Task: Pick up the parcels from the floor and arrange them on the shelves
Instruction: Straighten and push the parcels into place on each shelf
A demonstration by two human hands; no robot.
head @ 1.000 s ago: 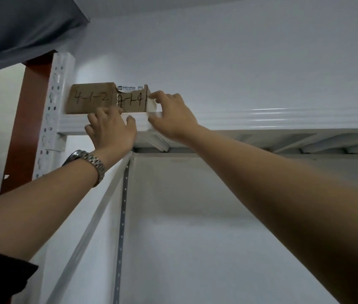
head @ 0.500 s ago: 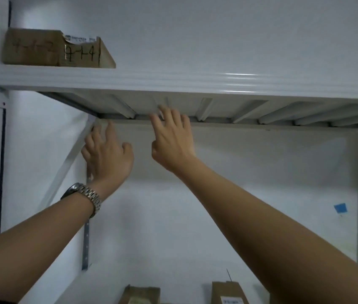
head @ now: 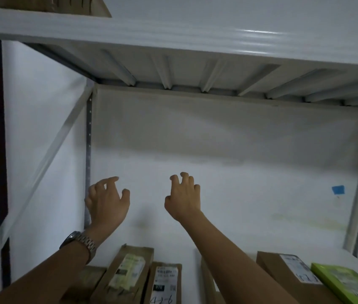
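**Both hands empty in front of the shelf bay**

From the head camera, my left hand (head: 107, 200) is raised with its back toward me, fingers loosely curled and spread, gripping nothing; a metal watch (head: 79, 242) sits on that wrist. My right hand (head: 183, 196) is up beside it, well apart, fingers bent claw-like and empty too. Both forearms reach up from the bottom edge.

Below my hands, brown parcels (head: 127, 273) stand on the lower shelf, one marked in pen (head: 166, 284), another (head: 292, 273) to the right beside a green box (head: 344, 284). High above, on the upper shelf (head: 173, 29), a cardboard parcel (head: 79, 6) sits at the top left, far from my fingers.
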